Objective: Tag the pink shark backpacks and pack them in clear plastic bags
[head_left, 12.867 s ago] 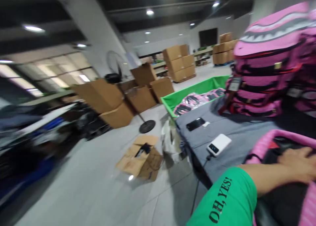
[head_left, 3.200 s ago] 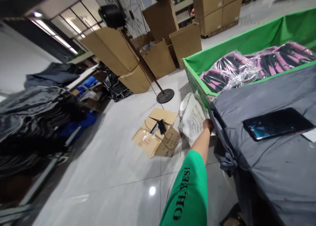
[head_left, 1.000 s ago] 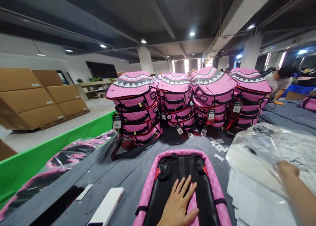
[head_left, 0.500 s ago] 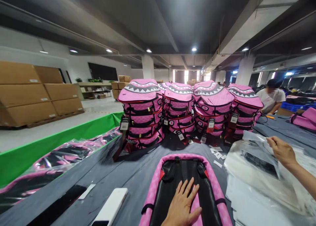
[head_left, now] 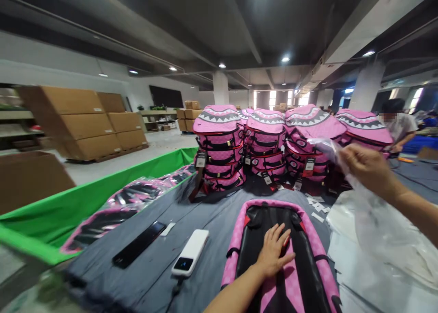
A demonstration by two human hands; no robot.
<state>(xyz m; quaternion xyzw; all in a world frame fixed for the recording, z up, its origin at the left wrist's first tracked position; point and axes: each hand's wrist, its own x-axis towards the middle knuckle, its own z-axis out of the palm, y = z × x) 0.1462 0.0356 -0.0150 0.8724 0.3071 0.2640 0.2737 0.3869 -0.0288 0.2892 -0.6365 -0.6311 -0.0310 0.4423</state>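
A pink backpack (head_left: 316, 237) with black back padding lies back side up on the grey cloth of the table. My left hand (head_left: 273, 253) rests on its padding, fingers spread. Up at the right, my right hand (head_left: 367, 167) pinches the edge of a clear plastic bag (head_left: 372, 226), which hangs down from the fingers. Below it lies a pile of more clear bags (head_left: 345, 208) and white sheets (head_left: 349, 290).
Stacks of pink backpacks (head_left: 219, 144) with hang tags stand across the table. Bagged backpacks (head_left: 137, 199) lie in a green-lined trough (head_left: 37, 231) at left. A white power bank (head_left: 191, 251) and a phone (head_left: 140, 244) lie left of the backpack. A co-worker (head_left: 398, 126) is at far right.
My right hand has lifted the plastic bag up and leftward off the pile. My left hand stays on the backpack. The view has turned left, showing more of the trough.
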